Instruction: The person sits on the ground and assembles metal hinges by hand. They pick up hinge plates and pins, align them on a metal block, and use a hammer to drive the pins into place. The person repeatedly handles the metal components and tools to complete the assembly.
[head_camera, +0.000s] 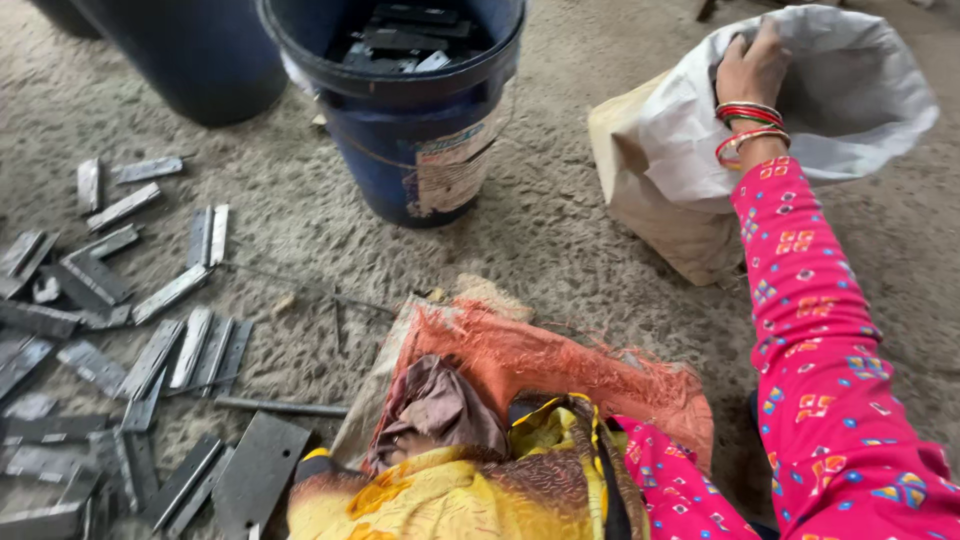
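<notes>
— Gripping anything? Right hand (752, 68) reaches into the white sack (870, 110), fingers hidden, so I cannot tell; the left hand is out of view.

— Near the knees, grey metal strips (150, 360) litter the floor; beyond them stands the blue bucket (410, 150).

— Risk: I judge the soft sack could slump sideways if tugged, or sharp strips nick fingers.

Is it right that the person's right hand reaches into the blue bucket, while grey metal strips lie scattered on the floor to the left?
Not quite. In the head view the right hand reaches into the open white sack, not the blue bucket. The bucket stands apart, to the left of the sack, with dark metal pieces inside. The grey metal strips do lie scattered on the floor at the left.
</notes>
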